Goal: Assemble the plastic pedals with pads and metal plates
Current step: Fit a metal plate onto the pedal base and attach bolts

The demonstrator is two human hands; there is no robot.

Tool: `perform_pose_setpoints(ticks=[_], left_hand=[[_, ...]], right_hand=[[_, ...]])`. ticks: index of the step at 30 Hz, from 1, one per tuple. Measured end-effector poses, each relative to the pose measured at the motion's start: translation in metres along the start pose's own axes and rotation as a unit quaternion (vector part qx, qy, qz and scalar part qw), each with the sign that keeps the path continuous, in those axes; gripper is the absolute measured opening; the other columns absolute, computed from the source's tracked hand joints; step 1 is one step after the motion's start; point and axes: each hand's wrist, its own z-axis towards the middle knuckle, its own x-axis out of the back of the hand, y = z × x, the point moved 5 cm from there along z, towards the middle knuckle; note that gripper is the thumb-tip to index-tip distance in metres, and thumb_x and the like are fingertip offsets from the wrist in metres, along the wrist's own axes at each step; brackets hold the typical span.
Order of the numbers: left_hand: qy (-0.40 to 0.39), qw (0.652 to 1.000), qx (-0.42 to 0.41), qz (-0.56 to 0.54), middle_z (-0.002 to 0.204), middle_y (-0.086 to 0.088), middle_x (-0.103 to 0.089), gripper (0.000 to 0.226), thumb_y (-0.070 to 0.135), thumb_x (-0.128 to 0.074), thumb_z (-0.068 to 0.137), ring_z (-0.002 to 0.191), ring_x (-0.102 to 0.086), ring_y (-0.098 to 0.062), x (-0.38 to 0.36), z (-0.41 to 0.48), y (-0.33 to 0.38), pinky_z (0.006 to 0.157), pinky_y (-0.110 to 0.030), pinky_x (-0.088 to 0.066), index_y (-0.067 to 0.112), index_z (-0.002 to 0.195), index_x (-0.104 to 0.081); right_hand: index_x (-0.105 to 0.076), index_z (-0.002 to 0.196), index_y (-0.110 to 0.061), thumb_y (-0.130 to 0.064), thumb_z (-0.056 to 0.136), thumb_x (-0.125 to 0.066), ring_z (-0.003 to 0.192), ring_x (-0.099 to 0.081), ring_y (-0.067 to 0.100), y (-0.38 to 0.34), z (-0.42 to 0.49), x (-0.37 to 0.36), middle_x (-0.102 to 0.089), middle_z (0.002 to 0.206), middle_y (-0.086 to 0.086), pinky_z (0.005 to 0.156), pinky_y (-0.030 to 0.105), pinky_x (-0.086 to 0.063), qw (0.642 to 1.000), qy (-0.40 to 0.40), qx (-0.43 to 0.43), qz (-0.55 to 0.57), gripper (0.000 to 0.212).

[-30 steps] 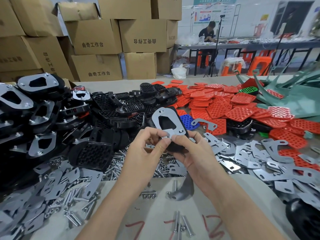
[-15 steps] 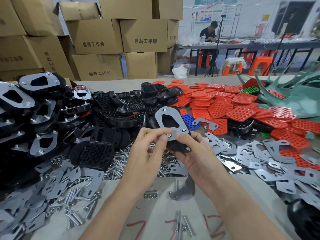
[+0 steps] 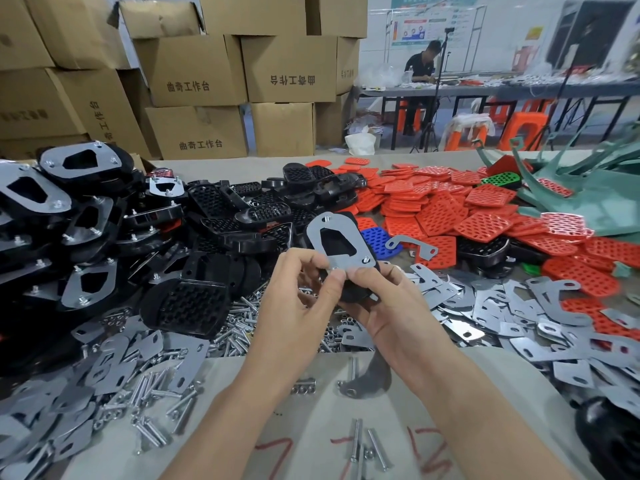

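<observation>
— Which step is this person on?

— Fastening, I judge. Start wide: the table (image 3: 311,420) is heaped all round. Take the hands as the dial's centre. Finished pedals (image 3: 86,220) with plates bolted on pile up at nine o'clock, bare black pedals (image 3: 225,216) sit at eleven, red pads (image 3: 450,209) run from one to two, loose plates (image 3: 519,306) lie at three and bolts (image 3: 235,323) at eight.

— And the piece being worked?

— One pedal (image 3: 355,292), held up off the table at the centre. The right hand (image 3: 384,306) cups its black body from beneath, fingers curled round it and thumb at the near edge. A metal plate (image 3: 346,263) lies flat on its upturned back, narrow end toward twelve, with a dark cut-out through the middle.

— The left hand?

— The left hand (image 3: 298,292) is closed narrow, thumb and forefinger pinching something small at the plate's near corner, about six o'clock on the plate. A nut (image 3: 334,269), I'd guess; it's too small to be sure. One bolt end (image 3: 365,260) stands through the corner at four.

— So next?

— Spinning that nut squarely down its thread, with the right hand holding plate and holes in line. I can't tell whether the far hole at twelve is filled.
</observation>
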Motion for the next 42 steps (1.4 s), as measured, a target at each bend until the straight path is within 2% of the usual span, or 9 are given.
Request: perform_pose_setpoints(ticks=[7, 11, 14, 20, 23, 26, 32, 38, 42], left_hand=[[0.001, 1.000, 0.004, -0.019, 0.104, 0.010, -0.058, 0.024, 0.031, -0.047, 0.105, 0.085, -0.060, -0.016, 0.0024, -0.0009, -0.0024, 0.074, -0.037, -0.054, 0.046, 0.120, -0.058], [0.014, 0.999, 0.031, -0.019, 0.117, 0.008, -0.053, 0.035, 0.044, -0.068, 0.091, 0.106, -0.058, -0.006, 0.0045, 0.0023, -0.0050, 0.073, -0.013, -0.048, 0.052, 0.122, -0.052], [0.011, 1.000, 0.021, 0.009, 0.116, 0.015, -0.052, 0.030, 0.051, -0.062, 0.091, 0.107, -0.058, -0.002, 0.0038, 0.0015, -0.0048, 0.073, -0.011, -0.047, 0.054, 0.120, -0.054], [0.022, 1.000, 0.002, 0.002, 0.113, 0.008, -0.064, 0.022, 0.035, -0.043, 0.107, 0.102, -0.063, -0.015, 0.0048, -0.0001, -0.0041, 0.085, -0.043, -0.055, 0.042, 0.120, -0.059], [0.015, 1.000, 0.007, -0.003, 0.113, 0.013, -0.057, 0.019, 0.040, -0.058, 0.100, 0.103, -0.061, -0.009, 0.0029, -0.0007, -0.0007, 0.077, -0.023, -0.053, 0.047, 0.118, -0.057], [0.015, 1.000, 0.007, 0.013, 0.111, 0.019, -0.049, 0.026, 0.041, -0.069, 0.090, 0.104, -0.059, -0.007, 0.0006, -0.0007, 0.0014, 0.074, -0.014, -0.049, 0.049, 0.111, -0.057], [0.034, 0.998, -0.033, 0.029, 0.114, 0.012, -0.046, 0.010, 0.031, -0.070, 0.092, 0.103, -0.059, -0.007, 0.0028, -0.0009, 0.0042, 0.068, -0.010, -0.048, 0.038, 0.096, -0.064], [0.010, 0.996, -0.063, 0.056, 0.147, 0.014, -0.027, 0.022, 0.026, -0.056, 0.101, 0.129, -0.045, 0.004, -0.0008, -0.0047, 0.0040, 0.083, -0.005, -0.045, 0.045, 0.105, -0.067], [0.020, 0.999, -0.038, 0.023, 0.148, 0.019, -0.025, 0.013, 0.045, -0.061, 0.093, 0.138, -0.036, 0.005, -0.0008, -0.0031, 0.0027, 0.090, -0.014, -0.049, 0.045, 0.106, -0.062]], right_hand=[[-0.054, 0.113, -0.005, 0.000, 0.090, -0.069, 0.086, -0.077, 0.024, -0.0011, 0.0005, -0.0001, -0.078, 0.099, 0.016, 0.072, 0.029, -0.062, 1.000, 0.008, 0.001, 0.026, 0.028], [-0.050, 0.114, -0.008, -0.004, 0.089, -0.071, 0.079, -0.076, 0.023, 0.0000, -0.0008, -0.0017, -0.077, 0.090, 0.012, 0.074, 0.033, -0.061, 1.000, -0.011, 0.000, -0.009, 0.033], [-0.051, 0.112, -0.008, -0.006, 0.084, -0.074, 0.084, -0.077, 0.024, -0.0013, -0.0004, -0.0010, -0.078, 0.093, 0.015, 0.077, 0.033, -0.064, 1.000, -0.010, 0.000, 0.004, 0.037], [-0.054, 0.115, -0.006, 0.001, 0.087, -0.070, 0.087, -0.077, 0.024, -0.0007, 0.0014, 0.0012, -0.078, 0.099, 0.017, 0.074, 0.030, -0.063, 0.999, 0.018, -0.001, 0.032, 0.033], [-0.051, 0.116, -0.007, 0.001, 0.090, -0.067, 0.082, -0.075, 0.024, -0.0014, -0.0001, -0.0008, -0.076, 0.093, 0.016, 0.075, 0.031, -0.063, 1.000, 0.013, -0.001, 0.022, 0.031], [-0.048, 0.114, -0.009, 0.000, 0.091, -0.066, 0.075, -0.074, 0.022, -0.0013, -0.0011, -0.0008, -0.074, 0.083, 0.011, 0.073, 0.034, -0.061, 1.000, 0.008, -0.003, 0.001, 0.030], [-0.049, 0.118, -0.008, -0.003, 0.091, -0.068, 0.082, -0.076, 0.025, 0.0004, -0.0004, -0.0013, -0.076, 0.093, 0.017, 0.078, 0.037, -0.061, 1.000, 0.005, -0.009, 0.001, 0.034], [-0.045, 0.133, 0.014, -0.001, 0.087, -0.070, 0.083, -0.073, 0.027, 0.0024, 0.0026, 0.0019, -0.075, 0.095, 0.017, 0.075, 0.034, -0.060, 1.000, 0.018, -0.011, -0.011, 0.054], [-0.051, 0.118, -0.006, -0.001, 0.089, -0.068, 0.075, -0.074, 0.022, 0.0030, 0.0020, 0.0023, -0.075, 0.085, 0.011, 0.072, 0.031, -0.061, 1.000, 0.017, -0.010, -0.017, 0.033]])
